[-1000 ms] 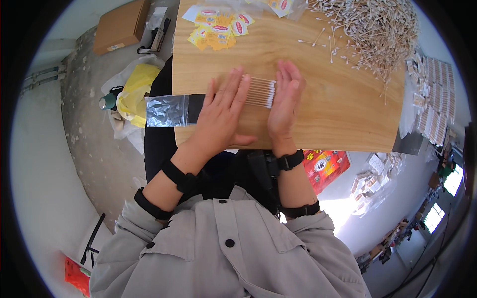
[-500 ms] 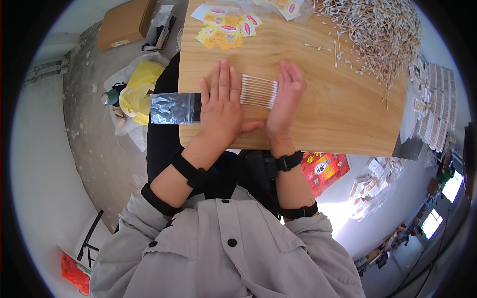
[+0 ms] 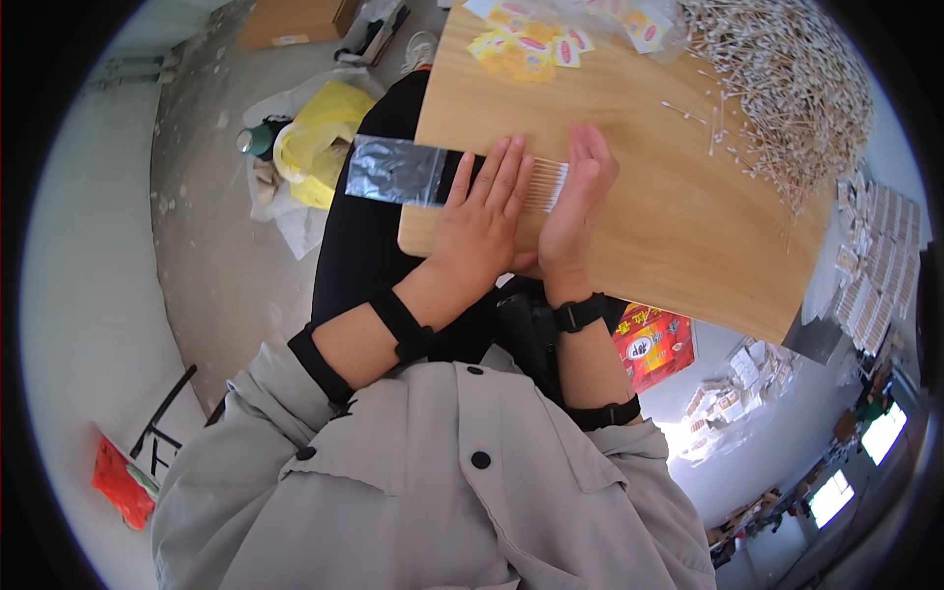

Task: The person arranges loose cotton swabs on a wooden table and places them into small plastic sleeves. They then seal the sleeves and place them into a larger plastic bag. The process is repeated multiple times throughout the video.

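My left hand (image 3: 480, 218) lies flat, fingers stretched, over a flat black piece (image 3: 452, 179) and the left part of a row of cotton swabs (image 3: 548, 187). Left of that hand a clear plastic bag (image 3: 393, 169) meets the black piece and hangs partly past the table's left edge. On its edge, fingers straight and close together, my right hand (image 3: 578, 202) stands against the right ends of the swabs. The swabs lie side by side between both hands. Their left ends are hidden beneath my left hand.
A large heap of loose cotton swabs (image 3: 787, 88) covers the far right of the wooden table (image 3: 688, 236). Yellow and white printed packets (image 3: 531, 49) lie at the far left. Beside the table are a yellow bag (image 3: 320, 138), a cardboard box (image 3: 300, 22) and stacked swab packs (image 3: 875, 256).
The gap between my hands has narrowed. My right hand has moved left over the table, and less of the swab row shows. The whole view has also shifted.
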Tool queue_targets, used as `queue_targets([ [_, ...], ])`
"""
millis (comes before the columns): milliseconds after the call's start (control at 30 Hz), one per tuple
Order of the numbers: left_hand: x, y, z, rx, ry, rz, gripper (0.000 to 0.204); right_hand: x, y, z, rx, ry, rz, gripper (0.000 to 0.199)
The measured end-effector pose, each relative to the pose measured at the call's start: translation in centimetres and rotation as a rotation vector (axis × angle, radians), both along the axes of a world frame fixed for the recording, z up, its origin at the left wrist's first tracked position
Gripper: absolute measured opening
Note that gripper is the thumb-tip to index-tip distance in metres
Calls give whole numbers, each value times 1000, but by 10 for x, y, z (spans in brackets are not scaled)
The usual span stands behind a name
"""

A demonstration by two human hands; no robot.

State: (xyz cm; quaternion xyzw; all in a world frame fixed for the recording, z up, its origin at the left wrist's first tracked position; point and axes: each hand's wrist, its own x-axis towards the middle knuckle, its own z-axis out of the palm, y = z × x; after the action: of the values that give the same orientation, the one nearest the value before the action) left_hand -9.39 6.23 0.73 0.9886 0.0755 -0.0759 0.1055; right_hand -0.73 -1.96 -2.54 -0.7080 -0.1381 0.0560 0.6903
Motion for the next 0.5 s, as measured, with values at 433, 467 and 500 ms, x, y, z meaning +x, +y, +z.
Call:
queue_targets([
  [433, -40, 35, -2, 17, -37, 69, 111, -14, 21, 10, -478, -273, -150, 44],
  [467, -40, 34, -3, 11, -48, 65, 112, -10, 17, 11, -630, -378, -155, 46],
  [500, -39, 34, -6, 6, -58, 60, 112, -8, 17, 10, -667, -450, -134, 46],
])
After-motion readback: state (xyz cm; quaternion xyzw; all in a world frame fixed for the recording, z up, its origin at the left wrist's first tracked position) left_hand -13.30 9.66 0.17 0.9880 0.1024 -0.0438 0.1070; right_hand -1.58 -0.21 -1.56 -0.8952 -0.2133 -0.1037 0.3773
